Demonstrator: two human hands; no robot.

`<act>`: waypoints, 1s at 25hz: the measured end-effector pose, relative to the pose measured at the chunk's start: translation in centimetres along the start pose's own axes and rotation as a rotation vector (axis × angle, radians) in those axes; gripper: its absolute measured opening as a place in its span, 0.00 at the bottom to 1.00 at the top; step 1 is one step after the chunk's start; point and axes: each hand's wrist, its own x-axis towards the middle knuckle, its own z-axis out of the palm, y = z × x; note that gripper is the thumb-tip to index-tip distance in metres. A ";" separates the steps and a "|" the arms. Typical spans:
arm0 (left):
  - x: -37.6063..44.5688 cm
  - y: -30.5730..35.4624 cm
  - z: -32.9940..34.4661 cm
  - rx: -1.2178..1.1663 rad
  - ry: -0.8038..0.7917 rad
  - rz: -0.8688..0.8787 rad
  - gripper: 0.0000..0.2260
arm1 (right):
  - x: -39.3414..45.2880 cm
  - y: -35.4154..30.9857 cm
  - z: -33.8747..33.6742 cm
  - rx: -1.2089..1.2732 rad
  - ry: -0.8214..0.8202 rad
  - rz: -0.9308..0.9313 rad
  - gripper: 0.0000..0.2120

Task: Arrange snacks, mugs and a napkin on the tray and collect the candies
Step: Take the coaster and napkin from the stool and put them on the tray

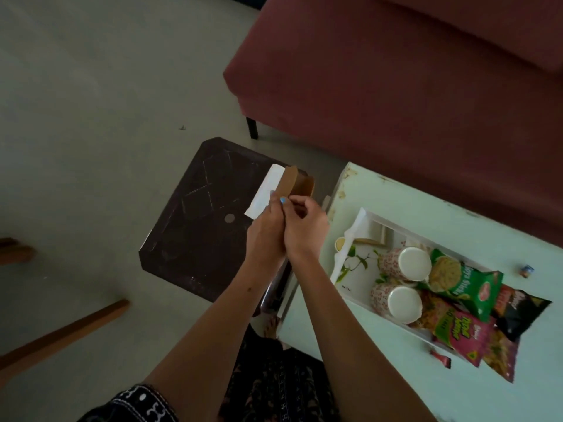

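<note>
My left hand and my right hand meet over the dark stool, both holding a small brown cardboard box with a white side. To the right, a white leaf-printed tray rests on the pale green table. In it lie two patterned paper mugs on their sides, a green snack packet, a pink snack packet and a black one. A small wrapped candy sits on the table right of the tray. Another red-wrapped candy lies near the front.
The dark brown plastic stool stands left of the pale green table. A maroon sofa fills the top right. Wooden furniture legs lie on the grey floor at the left.
</note>
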 end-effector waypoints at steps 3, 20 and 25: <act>-0.6 2.0 1.6 -0.076 -0.040 -0.063 0.20 | -0.3 2.0 -2.6 -0.020 0.139 -0.010 0.03; -6.0 7.7 14.7 -0.559 -0.343 -0.141 0.11 | 1.3 16.6 -12.4 -0.385 0.108 0.300 0.09; -5.8 7.6 17.0 -0.536 -0.388 -0.231 0.10 | 2.6 18.9 -11.8 -0.513 0.019 0.289 0.09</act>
